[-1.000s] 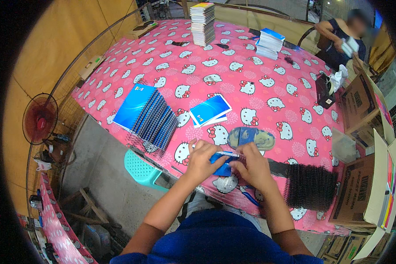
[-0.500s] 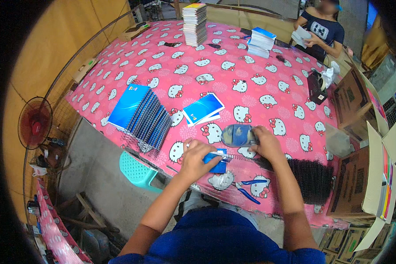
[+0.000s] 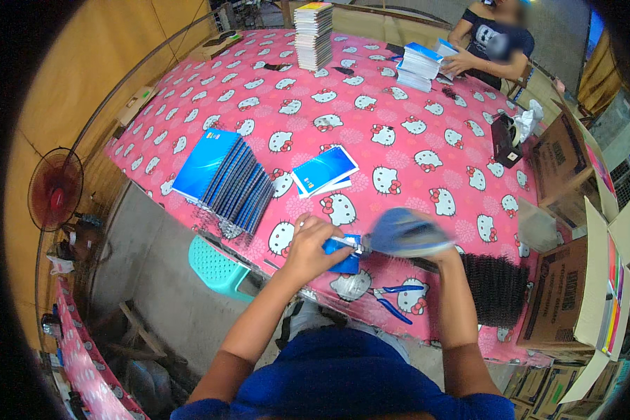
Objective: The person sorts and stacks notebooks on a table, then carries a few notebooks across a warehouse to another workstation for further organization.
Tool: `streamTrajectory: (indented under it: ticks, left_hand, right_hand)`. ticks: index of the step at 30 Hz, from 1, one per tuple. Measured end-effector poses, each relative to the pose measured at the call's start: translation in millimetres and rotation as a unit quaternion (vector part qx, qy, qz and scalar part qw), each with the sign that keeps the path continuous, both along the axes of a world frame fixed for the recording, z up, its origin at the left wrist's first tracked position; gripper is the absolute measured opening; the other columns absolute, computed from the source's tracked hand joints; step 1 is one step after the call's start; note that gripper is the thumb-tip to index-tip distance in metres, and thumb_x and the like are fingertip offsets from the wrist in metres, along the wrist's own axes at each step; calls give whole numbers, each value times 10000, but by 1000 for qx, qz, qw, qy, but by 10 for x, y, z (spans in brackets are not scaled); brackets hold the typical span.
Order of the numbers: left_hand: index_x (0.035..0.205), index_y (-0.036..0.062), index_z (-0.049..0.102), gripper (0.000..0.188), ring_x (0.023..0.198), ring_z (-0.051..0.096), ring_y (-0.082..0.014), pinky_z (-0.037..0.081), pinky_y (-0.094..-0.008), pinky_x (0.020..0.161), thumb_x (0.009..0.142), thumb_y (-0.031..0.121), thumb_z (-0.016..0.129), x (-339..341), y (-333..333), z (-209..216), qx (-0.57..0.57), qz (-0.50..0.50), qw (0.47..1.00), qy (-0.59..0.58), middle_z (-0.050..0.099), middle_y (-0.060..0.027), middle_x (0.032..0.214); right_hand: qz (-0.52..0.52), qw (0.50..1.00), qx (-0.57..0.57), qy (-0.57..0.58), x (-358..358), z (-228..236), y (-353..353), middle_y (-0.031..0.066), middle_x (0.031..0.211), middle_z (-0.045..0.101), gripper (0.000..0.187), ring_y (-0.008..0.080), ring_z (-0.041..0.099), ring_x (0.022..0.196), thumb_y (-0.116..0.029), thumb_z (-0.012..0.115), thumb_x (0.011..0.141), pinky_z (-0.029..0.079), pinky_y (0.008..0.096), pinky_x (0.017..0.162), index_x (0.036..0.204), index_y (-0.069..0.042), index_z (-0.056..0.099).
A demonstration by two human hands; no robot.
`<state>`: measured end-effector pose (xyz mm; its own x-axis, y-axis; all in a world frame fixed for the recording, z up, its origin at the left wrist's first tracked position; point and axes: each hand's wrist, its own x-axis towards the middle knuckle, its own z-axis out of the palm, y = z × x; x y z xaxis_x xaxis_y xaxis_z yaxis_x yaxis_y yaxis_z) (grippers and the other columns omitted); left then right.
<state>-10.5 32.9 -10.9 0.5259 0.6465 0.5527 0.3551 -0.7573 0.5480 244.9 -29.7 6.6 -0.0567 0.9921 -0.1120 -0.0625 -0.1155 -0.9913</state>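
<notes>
From afar, I make out a plain dark-blue shirt with short sleeves, pale legwear with dark patches, and ungloved hands.

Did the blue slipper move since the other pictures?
Yes. Judged against the stacked spiral notebooks, the slipper went right and lower in the picture, and now looks tilted.
</notes>
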Motion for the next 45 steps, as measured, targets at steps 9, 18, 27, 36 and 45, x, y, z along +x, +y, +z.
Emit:
streamTrajectory:
  ticks: [9, 18, 27, 36, 45]
  left_hand:
    - [951, 75, 619, 389, 913, 580, -290, 428, -386, 862, 624, 152, 815, -61, 65, 144, -21, -16, 999, -29, 618, -94, 957]
    - [1102, 25, 602, 342, 956, 600, -120, 501, -259, 832, 778, -22, 699, -441, 53, -267, -341, 17, 914, -221, 631, -54, 1058]
    - [1050, 19, 670, 274, 863, 621, -107, 508, -239, 778, 780, -17, 697, -521, 113, -207, -413, 18, 880, -234, 683, -62, 973]
    - [987, 2, 675, 192, 856, 608, -109, 488, -249, 764, 797, 21, 691, -363, -77, 59, -332, 7, 923, -194, 672, -60, 948]
    - [1074, 1, 646, 237, 855, 640, -111, 524, -253, 759, 837, 21, 646, -243, -344, 362, -346, -90, 906, -228, 668, -82, 1019]
  right_hand:
    - [27, 976, 122, -177, -144, -75, 196, 49, 899, 646, 420, 166, 610, 836, 17, 670, 610, 483, 312, 774, 1021, -45, 609]
    - [44, 958, 123, -256, -351, -2, 425, 107, 870, 667, 357, 270, 646, 835, 7, 654, 605, 489, 386, 737, 951, -65, 600]
    - [23, 935, 167, -312, -372, -76, 489, 163, 834, 651, 386, 344, 635, 825, -1, 641, 609, 489, 407, 743, 990, -31, 591]
    - [-18, 825, 264, -500, -442, 612, 120, 214, 1157, 513, 587, 374, 494, 1106, -209, 792, 646, 418, 414, 897, 1140, -33, 527]
    - [-53, 903, 303, -300, -1029, 708, -195, 108, 778, 566, 323, 262, 575, 711, -157, 746, 734, 461, 346, 636, 1001, -46, 602]
